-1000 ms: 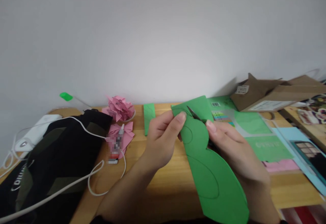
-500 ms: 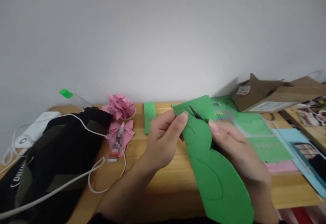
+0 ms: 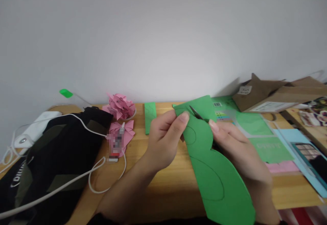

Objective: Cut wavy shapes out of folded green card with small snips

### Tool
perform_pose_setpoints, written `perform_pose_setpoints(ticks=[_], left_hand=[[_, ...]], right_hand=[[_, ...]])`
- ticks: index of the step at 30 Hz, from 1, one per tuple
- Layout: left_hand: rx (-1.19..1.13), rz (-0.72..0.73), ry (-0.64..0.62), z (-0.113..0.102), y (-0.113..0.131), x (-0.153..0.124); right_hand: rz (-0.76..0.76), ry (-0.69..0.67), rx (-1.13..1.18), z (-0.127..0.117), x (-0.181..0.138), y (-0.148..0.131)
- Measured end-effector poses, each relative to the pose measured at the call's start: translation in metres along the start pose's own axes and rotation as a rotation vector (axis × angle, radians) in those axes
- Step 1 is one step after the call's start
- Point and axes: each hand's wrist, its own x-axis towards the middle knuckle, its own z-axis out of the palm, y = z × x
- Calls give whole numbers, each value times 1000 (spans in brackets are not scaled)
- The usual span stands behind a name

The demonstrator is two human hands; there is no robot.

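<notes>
A green paper sheet [image 3: 217, 180] with pencilled curves hangs in front of me, its right edge cut into rounded lobes. My left hand [image 3: 166, 139] is closed, pinching the sheet near its top left between thumb and fingers. On the right side, my right hand [image 3: 237, 146] is closed around scissors [image 3: 196, 113]. Their dark blade lies across the paper near the top, in the cut between the lobed part and the upper flap. The scissors' handles are hidden behind the paper and the hand.
Left of my hands lie a pink paper flower [image 3: 120, 106], a glue tube [image 3: 118, 141] on pink paper, white cables and a black bag [image 3: 56, 156]. A green strip [image 3: 150, 117] lies behind. Toward the right are a cardboard box [image 3: 276, 93], green paper packs [image 3: 273, 148] and a blue sheet [image 3: 288, 136].
Hands, scissors and green sheet hold nearly the same pose. Only a very slight shift of the view and of the paper shows.
</notes>
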Motion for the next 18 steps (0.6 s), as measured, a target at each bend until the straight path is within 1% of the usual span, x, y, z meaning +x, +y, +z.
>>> perform_pose_setpoints(ticks=[2, 5, 11, 18], left_hand=[[1, -2, -2, 0, 0, 0], [-2, -7, -1, 0, 1, 0], [3, -8, 3, 1, 2, 1], [5, 47, 8, 1, 1, 2]], right_hand=[[17, -34, 19, 0, 0, 0], [30, -45, 28, -1, 1, 0], [40, -12, 16, 0, 1, -1], [27, 58, -61, 0, -1, 0]])
